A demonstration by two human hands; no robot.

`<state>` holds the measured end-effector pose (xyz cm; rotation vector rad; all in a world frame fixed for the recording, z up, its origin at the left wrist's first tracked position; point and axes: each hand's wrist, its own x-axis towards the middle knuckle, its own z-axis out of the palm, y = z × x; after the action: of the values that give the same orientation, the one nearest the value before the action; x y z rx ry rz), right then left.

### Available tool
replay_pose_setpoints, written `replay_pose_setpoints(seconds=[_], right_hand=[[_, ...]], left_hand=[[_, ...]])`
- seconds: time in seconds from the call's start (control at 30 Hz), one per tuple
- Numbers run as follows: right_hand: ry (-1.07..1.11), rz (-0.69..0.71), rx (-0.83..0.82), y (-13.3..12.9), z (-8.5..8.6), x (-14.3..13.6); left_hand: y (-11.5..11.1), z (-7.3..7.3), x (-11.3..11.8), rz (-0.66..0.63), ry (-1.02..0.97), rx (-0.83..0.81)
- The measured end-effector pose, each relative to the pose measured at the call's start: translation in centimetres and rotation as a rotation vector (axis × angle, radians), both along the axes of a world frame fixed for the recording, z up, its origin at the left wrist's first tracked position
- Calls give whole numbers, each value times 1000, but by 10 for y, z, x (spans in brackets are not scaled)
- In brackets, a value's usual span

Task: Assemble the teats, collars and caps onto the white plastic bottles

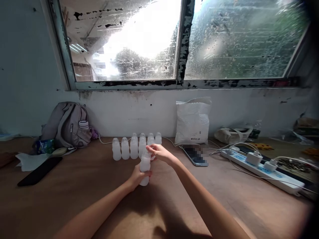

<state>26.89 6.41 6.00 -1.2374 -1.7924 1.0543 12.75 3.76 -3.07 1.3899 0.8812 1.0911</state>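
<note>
A frosted white plastic bottle [145, 165] with a ribbed, waisted body stands nearly upright, tilted a little, in front of me. My left hand [136, 176] is closed around its lower half. At its top, the fingers of my right hand [160, 153] are pinched together on the cap or neck, which they partly hide. Just behind stand several matching bottles [125, 148] in rough rows, upright with clear tops. Some of those at the right are partly covered by my right hand and the held bottle.
A white plastic bag [192, 122] leans on the wall, with a phone [195, 156] before it. To the right lies a power strip [264, 171] with chargers and cables. At left are a backpack [67, 126], a black flat case [40, 171] and white tissue [32, 161].
</note>
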Motion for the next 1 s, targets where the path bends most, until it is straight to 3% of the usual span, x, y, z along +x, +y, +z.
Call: replay_pose_setpoints(seconds=[0.17, 0.3, 0.43, 0.67, 0.83, 1.0], right_hand=[[256, -51, 171, -2, 0, -9], [218, 139, 55, -9, 3, -16], [38, 297, -30, -17, 5, -20], [-314, 153, 85, -26, 9, -28], [-585, -44, 129, -33, 14, -37], [-692, -157, 149, -38, 16, -42]], left_hand=[[-3, -1, -1, -14, 64, 103], [-7, 0, -4, -89, 177, 284], [-7, -3, -5, -129, 208, 302], [-5, -7, -6, -118, 215, 255], [-7, -6, -4, -110, 193, 252], [-9, -4, -3, -99, 173, 257]])
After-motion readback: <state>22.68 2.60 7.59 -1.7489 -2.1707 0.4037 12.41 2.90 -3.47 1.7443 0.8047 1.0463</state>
